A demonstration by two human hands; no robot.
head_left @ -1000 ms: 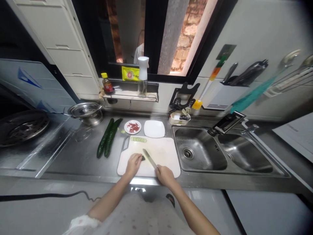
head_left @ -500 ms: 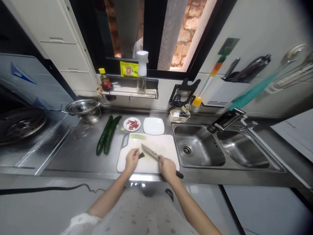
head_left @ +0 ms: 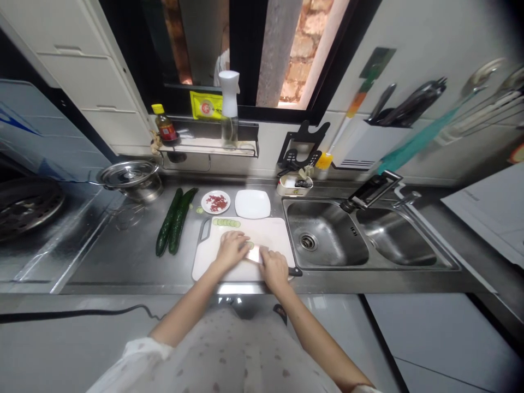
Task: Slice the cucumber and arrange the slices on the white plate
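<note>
My right hand (head_left: 275, 268) is closed round the black handle of a kitchen knife (head_left: 254, 254). The blade points left over the white cutting board (head_left: 270, 232) and catches the light. At the blade's upper edge a pale green cucumber slice (head_left: 251, 245) shows. My left hand (head_left: 231, 249) is at the blade's tip, its fingertips closed together against that slice; the fingers partly hide the contact. A row of overlapping cucumber slices (head_left: 226, 222) lies along the board's upper left edge. Two whole dark green cucumbers (head_left: 176, 222) rest on the counter left of the board.
Behind the board stand a white plate with red chopped bits (head_left: 208, 195) and a white square dish (head_left: 252, 203). A lidded steel pot (head_left: 141, 188) is at the back left. To the right is a double sink (head_left: 327, 224). A wall shelf (head_left: 208, 148) holds bottles.
My left hand has moved from a small dark piece on the board to the knife's tip. The blade has turned, and the dark piece is out of sight. The view has shifted slightly.
</note>
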